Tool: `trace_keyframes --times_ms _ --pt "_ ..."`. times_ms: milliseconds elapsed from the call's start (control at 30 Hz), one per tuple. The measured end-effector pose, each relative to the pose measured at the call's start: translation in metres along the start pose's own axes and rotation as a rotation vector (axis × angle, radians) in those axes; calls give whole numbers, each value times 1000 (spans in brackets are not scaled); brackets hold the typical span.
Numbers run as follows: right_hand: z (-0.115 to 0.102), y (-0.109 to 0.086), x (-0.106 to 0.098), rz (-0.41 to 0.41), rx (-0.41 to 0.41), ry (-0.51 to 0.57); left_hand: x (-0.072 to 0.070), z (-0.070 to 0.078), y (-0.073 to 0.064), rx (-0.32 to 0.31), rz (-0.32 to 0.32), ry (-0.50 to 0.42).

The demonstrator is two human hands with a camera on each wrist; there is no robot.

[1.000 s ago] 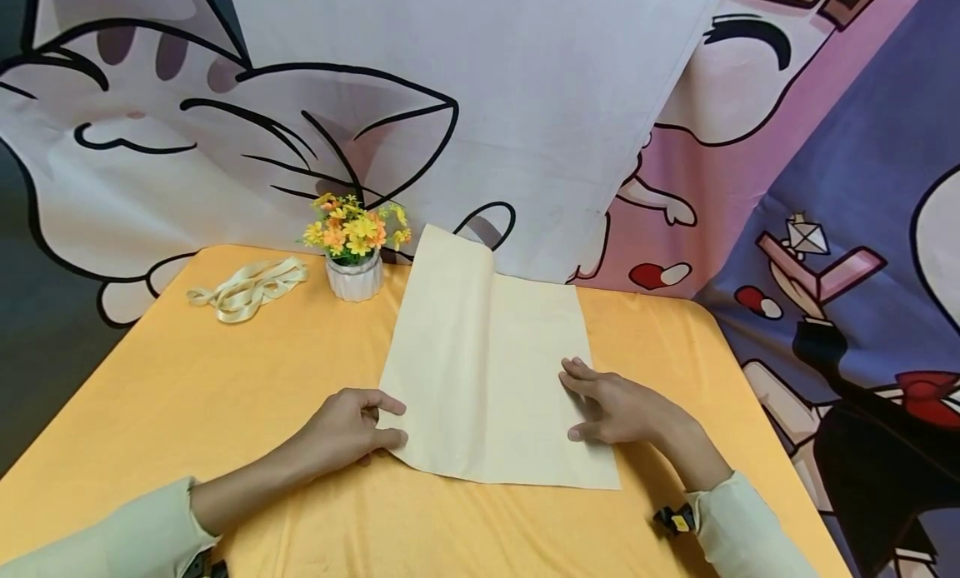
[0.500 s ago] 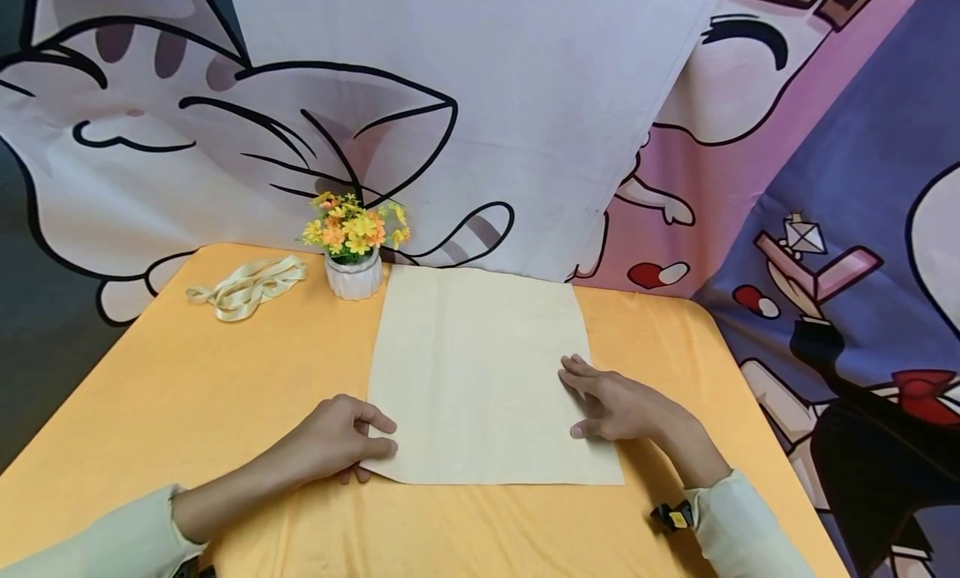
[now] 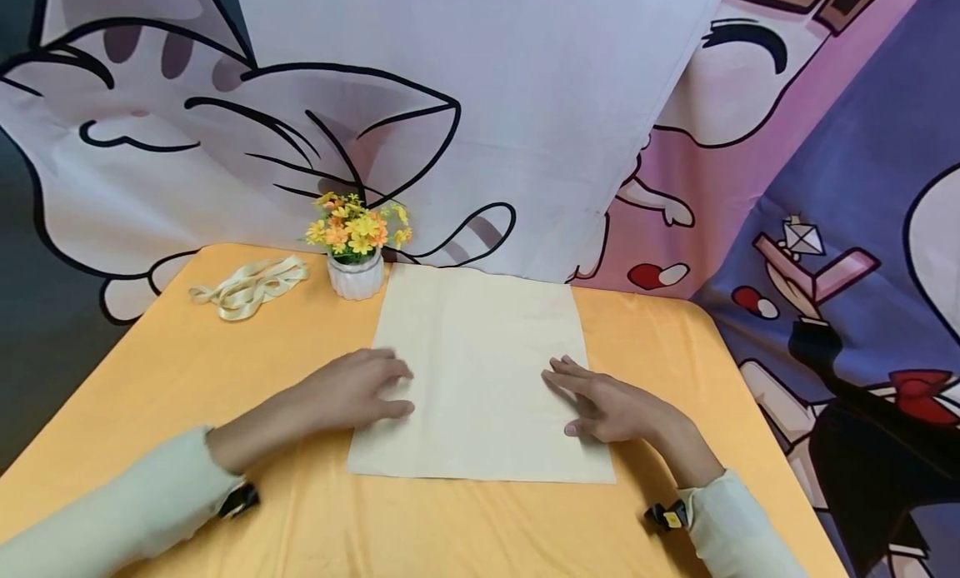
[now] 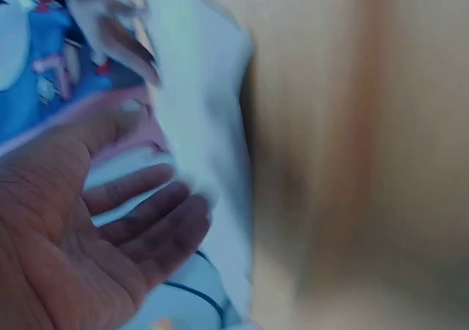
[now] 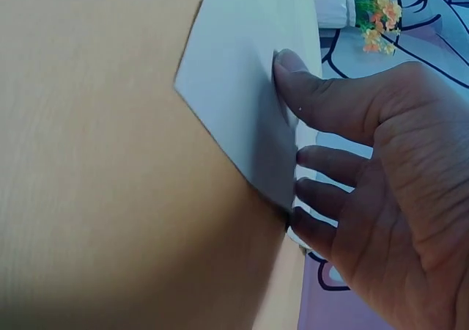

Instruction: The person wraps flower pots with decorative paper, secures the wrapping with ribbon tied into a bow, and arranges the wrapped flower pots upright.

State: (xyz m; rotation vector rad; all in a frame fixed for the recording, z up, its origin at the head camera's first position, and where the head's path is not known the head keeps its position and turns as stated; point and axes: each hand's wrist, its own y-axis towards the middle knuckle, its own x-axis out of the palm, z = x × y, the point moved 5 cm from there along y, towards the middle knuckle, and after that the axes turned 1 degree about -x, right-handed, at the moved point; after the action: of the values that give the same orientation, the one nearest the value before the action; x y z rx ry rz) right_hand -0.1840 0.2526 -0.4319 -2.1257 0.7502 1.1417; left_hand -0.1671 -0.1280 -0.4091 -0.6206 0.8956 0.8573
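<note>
A cream rectangular sheet (image 3: 480,353), paper or thin cloth, lies spread flat on the yellow-covered table. Over its left edge is my left hand (image 3: 352,391), fingers loosely extended and holding nothing; the left wrist view shows the palm (image 4: 66,235) with fingers apart, close to the sheet (image 4: 198,103). On the opposite side my right hand (image 3: 611,403) rests its fingertips on the sheet's right edge. In the right wrist view the thumb and fingers of the right hand (image 5: 381,161) touch the sheet (image 5: 234,103) without curling round it.
A white pot of yellow and orange flowers (image 3: 356,253) stands at the back, beside the sheet's far left corner. Left of it lies a loose bundle of cream ribbon (image 3: 251,286). Printed cartoon cloth (image 3: 525,128) hangs behind the table (image 3: 270,503).
The sheet's left part, folded over to the right, has been laid out flat to the left. My left hand has let go of its near left corner and moved up over the edge.
</note>
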Motion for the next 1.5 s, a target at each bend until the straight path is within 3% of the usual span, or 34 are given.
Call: trace_keyframes --times_ms 67,167,300,733,833,967,1100,1233,1367,1500 --pt "0 0 1 -8 2 13 1 -6 13 55 -1 78" --pt "-1 2 4 -19 -7 14 8 -18 22 48 -61 132" --pt "-3 3 5 -22 -28 5 14 -30 21 4 -108 123" --pt "-2 -1 3 -7 -25 -9 11 -37 28 -6 -63 57" --pt "-5 -4 1 25 -48 -45 8 -40 31 6 34 -23" --pt "-16 -14 -2 142 -108 -167 -4 -53 36 -42 234 -161" --pt "-31 -29 -1 276 -164 -264 -21 -75 36 -208 412 -333" --pt "-45 -43 8 321 -223 -293 -35 -98 35 -378 555 -495" --pt "-55 -55 18 321 -265 -296 -44 -118 35 -445 633 -590" --pt "-57 -63 26 326 -262 -303 -48 -135 46 -445 624 -575"
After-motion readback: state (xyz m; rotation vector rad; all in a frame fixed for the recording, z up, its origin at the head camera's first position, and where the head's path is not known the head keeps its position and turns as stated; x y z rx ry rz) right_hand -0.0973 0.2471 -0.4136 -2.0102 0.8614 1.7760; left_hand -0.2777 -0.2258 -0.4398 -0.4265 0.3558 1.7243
